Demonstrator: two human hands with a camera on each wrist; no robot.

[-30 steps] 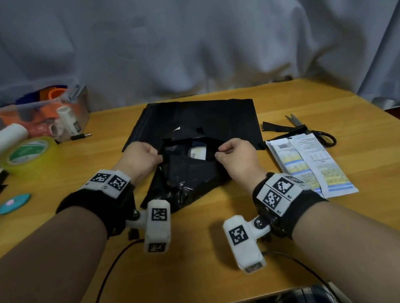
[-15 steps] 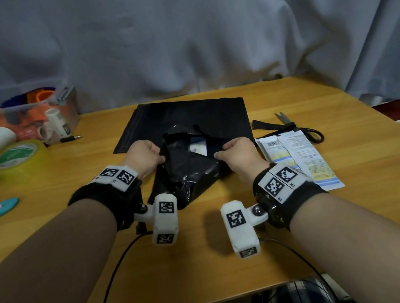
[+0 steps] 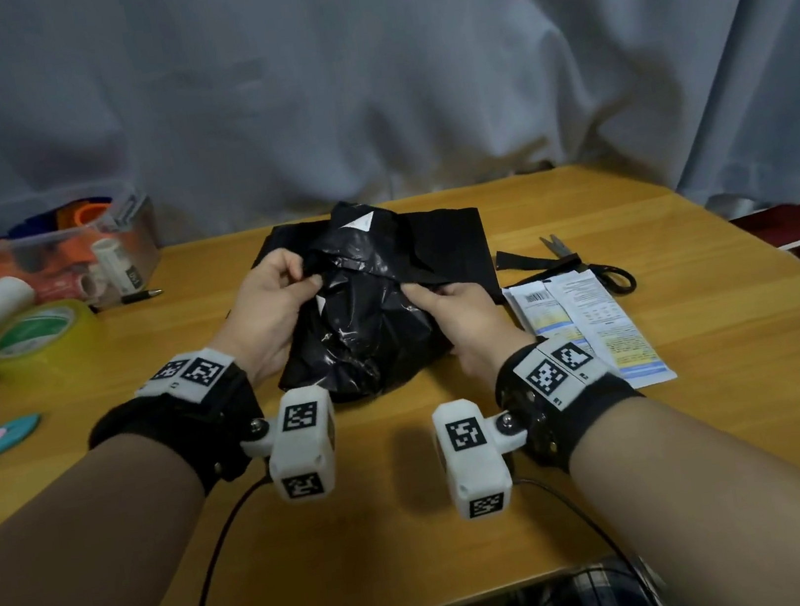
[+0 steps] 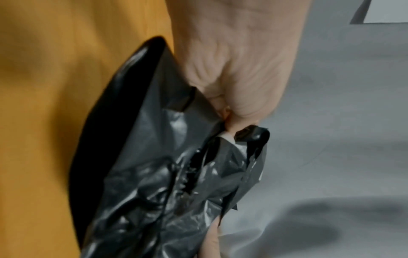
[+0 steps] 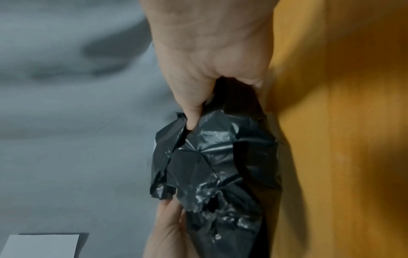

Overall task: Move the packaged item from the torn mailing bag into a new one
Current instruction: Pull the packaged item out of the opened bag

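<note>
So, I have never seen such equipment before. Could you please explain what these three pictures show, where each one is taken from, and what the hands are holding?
There is no machine here: a person works with bare hands, and a small camera is strapped to each wrist. The wide picture comes from a camera on the person's head, looking down at a wooden table. The other two pictures come from the wrist cameras, each looking along one hand.

The left hand and the right hand both grip a crumpled black mailing bag, raised between them. Under and behind it lies a flat black bag. To the right are printed papers and scissors. To the left are a roll of tape, a pen and a clear plastic box of supplies.
</note>
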